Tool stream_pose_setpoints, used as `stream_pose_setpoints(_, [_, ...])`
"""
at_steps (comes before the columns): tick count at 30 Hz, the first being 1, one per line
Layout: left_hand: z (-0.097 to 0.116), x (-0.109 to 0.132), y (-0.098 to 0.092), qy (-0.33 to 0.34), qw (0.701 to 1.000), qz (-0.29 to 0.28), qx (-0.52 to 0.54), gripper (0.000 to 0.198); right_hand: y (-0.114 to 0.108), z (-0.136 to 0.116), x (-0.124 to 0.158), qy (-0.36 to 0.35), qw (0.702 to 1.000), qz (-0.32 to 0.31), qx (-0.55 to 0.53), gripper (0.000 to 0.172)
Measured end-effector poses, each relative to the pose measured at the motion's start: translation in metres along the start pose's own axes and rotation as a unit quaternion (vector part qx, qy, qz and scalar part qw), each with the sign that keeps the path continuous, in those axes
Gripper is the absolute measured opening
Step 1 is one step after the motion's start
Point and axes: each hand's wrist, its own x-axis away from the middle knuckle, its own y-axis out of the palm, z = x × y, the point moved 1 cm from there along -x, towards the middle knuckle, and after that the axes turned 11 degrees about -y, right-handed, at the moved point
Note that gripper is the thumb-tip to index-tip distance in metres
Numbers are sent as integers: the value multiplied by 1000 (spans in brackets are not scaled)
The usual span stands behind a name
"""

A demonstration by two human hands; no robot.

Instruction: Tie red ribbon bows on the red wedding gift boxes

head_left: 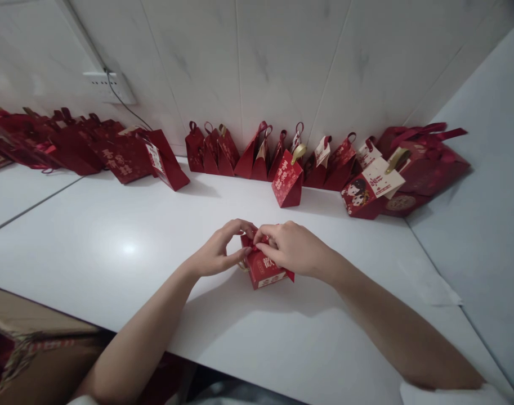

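A small red box (pixel 267 272) with pale lettering lies on the white table (pixel 125 225), a red ribbon (pixel 251 245) across its top. My left hand (pixel 225 247) curls round the box's left side, its thumb and fingers closed at the ribbon. From the right, my right hand (pixel 288 247) pinches the ribbon near the middle of the box top. Both hands' fingertips nearly meet there. A red ribbon end sticks out under the right hand, and a pale gold loop shows at the box's left edge.
Red gift boxes with ribbon loops (pixel 227 152) line the wall. One box (pixel 288 180) stands forward of the row. Larger bags (pixel 425 163) are at the right, more (pixel 121 154) at the left. A cardboard carton (pixel 49 365) sits below the table's front left edge.
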Motion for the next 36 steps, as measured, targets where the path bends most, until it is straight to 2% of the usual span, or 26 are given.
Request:
stream_pose_setpoints(7, [-3, 1, 0, 4, 1000, 12, -11, 25, 5, 2, -1, -4, 1000, -8, 8, 12])
stream_pose_setpoints(17, [-3, 1, 1, 3, 1000, 3, -8, 24, 7, 1, -5, 45, 999, -9, -28, 8])
stream_pose_setpoints(23, [-1, 0, 2, 11, 1000, -10, 21, 21, 0, 3, 0, 18, 995, -4, -101, 6])
stream_pose_setpoints(28, [3, 0, 2, -16, 996, -20, 80, 12, -2, 7, 2, -9, 989, 9, -144, 3])
stream_pose_setpoints(31, [0, 0, 4, -53, 988, -36, 143, 17, -2, 9, 2, -22, 987, 10, -157, 5])
stream_pose_setpoints(36, [-11, 0, 6, -77, 963, -42, 254, 28, -13, 9, 9, -40, 985, -5, -170, 9])
